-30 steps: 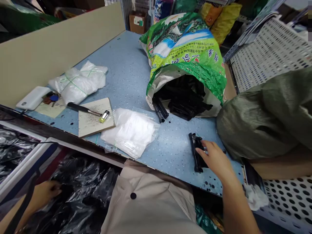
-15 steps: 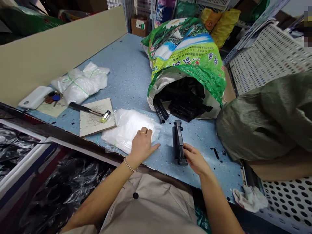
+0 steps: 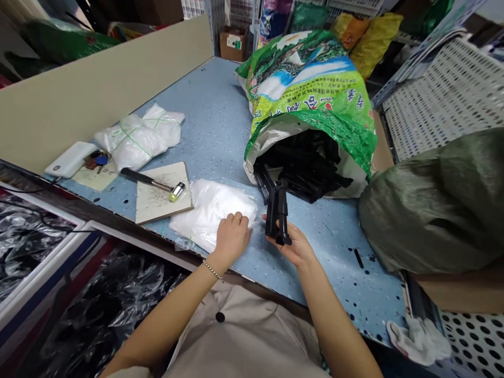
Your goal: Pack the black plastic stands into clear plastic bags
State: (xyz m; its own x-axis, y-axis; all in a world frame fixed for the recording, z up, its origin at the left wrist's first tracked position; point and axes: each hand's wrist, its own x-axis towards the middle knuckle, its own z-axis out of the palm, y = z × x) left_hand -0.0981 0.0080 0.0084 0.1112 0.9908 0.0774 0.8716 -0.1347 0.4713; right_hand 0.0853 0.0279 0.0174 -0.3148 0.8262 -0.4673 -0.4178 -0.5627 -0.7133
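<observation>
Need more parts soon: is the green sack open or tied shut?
Open. The green sack lies on its side, mouth gaping toward the person, black parts showing inside and poking out onto the table.

The black plastic part [image 3: 276, 215] is long and narrow, with clip-like ends. It is lifted off the desk and stands nearly upright, its lower end gripped in the right hand [image 3: 295, 249] near the desk's near edge. The stack of clear plastic bags [image 3: 212, 210] lies flat by the same edge, with the left hand [image 3: 232, 236] resting on its right corner.
</observation>
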